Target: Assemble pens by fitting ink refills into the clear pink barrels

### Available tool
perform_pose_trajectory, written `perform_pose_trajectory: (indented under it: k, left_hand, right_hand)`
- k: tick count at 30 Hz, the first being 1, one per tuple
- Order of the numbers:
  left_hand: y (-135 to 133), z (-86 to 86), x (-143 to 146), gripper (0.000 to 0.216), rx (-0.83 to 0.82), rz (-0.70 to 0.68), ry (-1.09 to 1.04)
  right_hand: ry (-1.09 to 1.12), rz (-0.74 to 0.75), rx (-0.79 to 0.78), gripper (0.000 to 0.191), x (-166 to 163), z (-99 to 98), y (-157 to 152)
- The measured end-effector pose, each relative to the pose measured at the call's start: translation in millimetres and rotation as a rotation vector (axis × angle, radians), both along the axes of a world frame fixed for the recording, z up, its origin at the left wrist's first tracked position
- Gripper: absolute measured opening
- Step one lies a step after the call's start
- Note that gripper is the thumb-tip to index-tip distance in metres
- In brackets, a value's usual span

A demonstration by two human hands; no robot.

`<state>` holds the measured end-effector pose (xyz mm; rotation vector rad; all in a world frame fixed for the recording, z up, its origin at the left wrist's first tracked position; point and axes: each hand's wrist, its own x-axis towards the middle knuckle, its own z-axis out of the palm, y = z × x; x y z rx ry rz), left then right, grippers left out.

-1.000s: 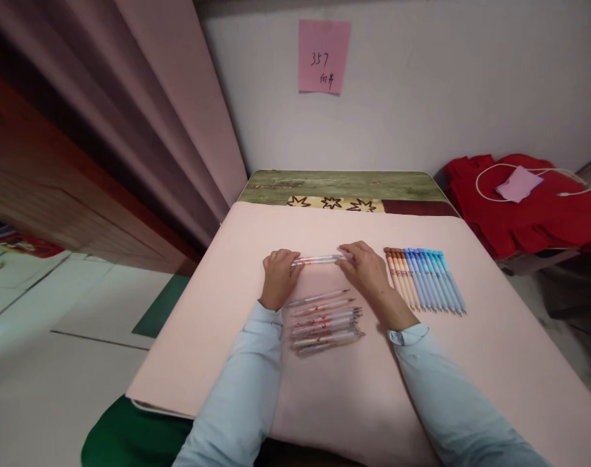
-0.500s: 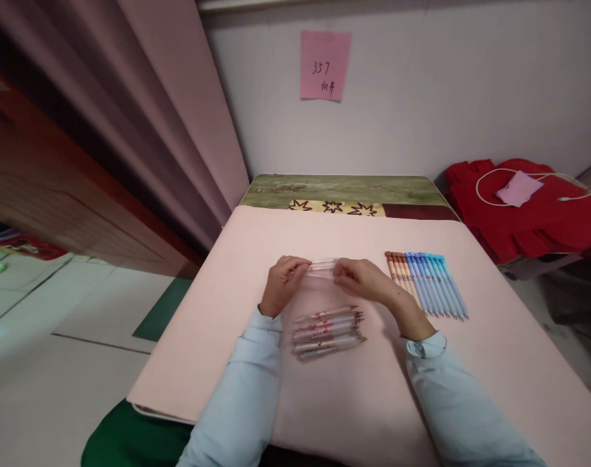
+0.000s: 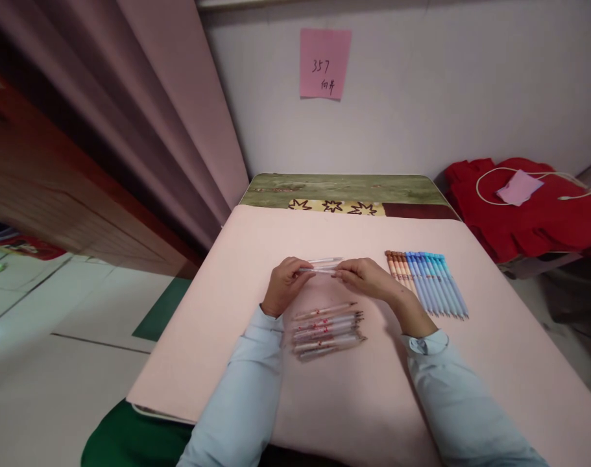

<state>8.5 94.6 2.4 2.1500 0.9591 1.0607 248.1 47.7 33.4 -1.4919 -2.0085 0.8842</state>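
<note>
My left hand pinches the left end of a slim pale pen, and my right hand pinches its right end. The pen is level, left to right. Just beyond it, more whitish pens lie parallel on the table, partly hidden by my fingers. Nearer to me, between my forearms, a loose pile of pale pens with red markings lies with the pointed ends to the right. Beyond my right wrist, brown-orange pens and blue pens lie side by side in a neat row.
A pale pink cover spreads over the table, with a green patterned strip at its far edge. Red cloth with a white cable sits at the right. A curtain hangs at the left. A pink note is on the wall.
A pale pen between my fingers now shows apart from the pens behind it. Both hands have shifted only slightly; the pile and the coloured row stay put.
</note>
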Motion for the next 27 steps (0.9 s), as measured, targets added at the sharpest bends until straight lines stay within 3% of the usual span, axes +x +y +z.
perform_pose_trajectory:
  k: [4,7,12,15,17,20,22,26,27]
  left_hand:
    - [0,4.0,0,0.015,0.014,-0.001,0.062]
    - [1,5.0,-2,0.017,0.012,-0.026,0.091]
    - [4,4.2,-9,0.018,-0.004,-0.050,0.130]
    - [4,4.3,-11,0.018,0.002,-0.054,0.155]
    - [4,4.5,-12,0.019,0.009,-0.052,0.168]
    - [4,4.8,-12,0.019,0.017,-0.055,0.171]
    - [4,4.9,-12,0.020,0.018,-0.054,0.172]
    - [3,4.9,-12,0.020,0.016,-0.053,0.179]
    - [3,4.6,-12,0.020,0.018,-0.054,0.180]
  right_hand:
    - [0.062,-0.110,0.105,0.017,1,-2.7,2]
    - [0.050,-0.190,0.110,0.026,0,-1.1,1]
    - [-0.036,-0.130,-0.027,0.039,1,0.0,-1]
    - [0.006,-0.188,0.030,0.020,1,-3.2,0]
    - [0.024,-0.210,0.052,0.029,2,-4.0,0]
    - [-0.036,-0.166,-0.001,0.023,2,-3.2,1]
    - [-0.075,-0.137,-0.035,0.036,3,-3.6,1]
    - [-0.014,-0.167,0.006,0.018,5,-7.6,0]
    - [-0.007,-0.179,0.022,0.024,5,-8.2,0]
